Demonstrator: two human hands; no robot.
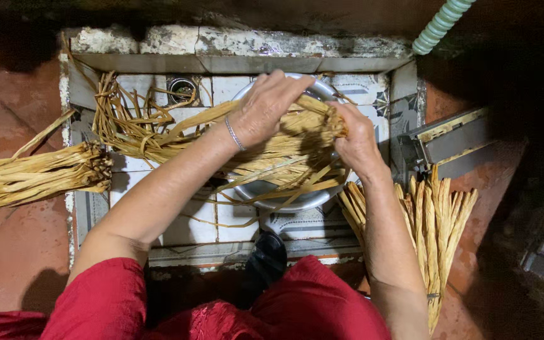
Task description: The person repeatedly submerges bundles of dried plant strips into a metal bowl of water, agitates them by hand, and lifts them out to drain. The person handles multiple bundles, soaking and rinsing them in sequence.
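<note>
Straw-coloured dried leaf strips (284, 148) lie crosswise, left to right, over a metal basin (284, 200) in the tiled wash trough (360, 85), the left hand (266, 110) clamped on top and the right hand (355, 141) gripping their right end.

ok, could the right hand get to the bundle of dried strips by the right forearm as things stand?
Probably yes. The bundle lies uncovered on the floor just beside the right forearm, but the right hand is gripping strips over the metal basin and would have to let go.
</note>
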